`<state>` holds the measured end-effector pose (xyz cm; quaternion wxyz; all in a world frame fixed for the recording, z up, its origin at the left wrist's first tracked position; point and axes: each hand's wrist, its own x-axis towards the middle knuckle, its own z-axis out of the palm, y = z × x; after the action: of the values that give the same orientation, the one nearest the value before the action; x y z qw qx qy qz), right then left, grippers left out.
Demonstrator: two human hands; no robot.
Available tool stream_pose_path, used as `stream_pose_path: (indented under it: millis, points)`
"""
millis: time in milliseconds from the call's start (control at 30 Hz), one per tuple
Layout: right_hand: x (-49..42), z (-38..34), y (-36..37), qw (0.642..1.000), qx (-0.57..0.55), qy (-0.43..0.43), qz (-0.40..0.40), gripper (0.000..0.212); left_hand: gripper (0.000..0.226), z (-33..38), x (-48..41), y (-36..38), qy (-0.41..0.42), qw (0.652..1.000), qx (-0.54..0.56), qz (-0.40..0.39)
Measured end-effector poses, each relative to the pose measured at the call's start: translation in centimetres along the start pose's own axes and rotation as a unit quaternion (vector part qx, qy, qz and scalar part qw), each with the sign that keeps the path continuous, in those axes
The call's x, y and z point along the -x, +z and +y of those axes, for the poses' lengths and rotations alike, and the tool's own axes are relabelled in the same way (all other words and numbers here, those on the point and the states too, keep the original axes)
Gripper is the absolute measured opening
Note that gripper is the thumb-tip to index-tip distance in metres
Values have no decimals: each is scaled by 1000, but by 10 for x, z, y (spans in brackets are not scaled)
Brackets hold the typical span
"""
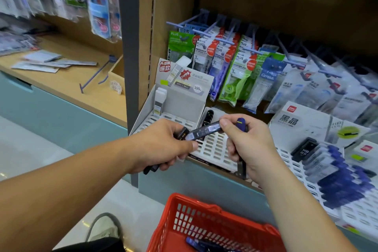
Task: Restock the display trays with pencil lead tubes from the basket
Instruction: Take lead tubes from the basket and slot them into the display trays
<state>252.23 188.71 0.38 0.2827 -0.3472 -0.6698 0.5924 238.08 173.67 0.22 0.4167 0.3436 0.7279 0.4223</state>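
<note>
The red basket (204, 221) is cut off at the near edge, with a few lead tubes (196, 242) half showing inside. Over the white slotted tray (214, 147), the left hand (163, 145) curls round dark tubes (150, 169). The right hand (247, 145) pinches a tube (204, 130), with more partly hidden in its palm. Hanging packets (233, 67) crowd behind.

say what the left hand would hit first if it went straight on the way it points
Probably the right hand: the left hand points right along the dark lead tube that both hands pinch. Depth is unclear; if it passed under, the white slotted tray behind comes next.
</note>
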Motion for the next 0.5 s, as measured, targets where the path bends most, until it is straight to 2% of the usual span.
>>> stream_pose_path:
  millis: [267, 433, 500]
  points:
    - [5, 3, -13, 1000, 12, 8, -10, 10, 28, 7, -1, 7, 9, 997, 69, 44]
    - [12, 0, -30, 996, 26, 32, -78, 11, 29, 13, -7, 12, 10, 986, 140, 89]
    - [18, -1, -39, 990, 30, 46, -129, 19, 21, 19, -11, 19, 18, 980, 172, 100]
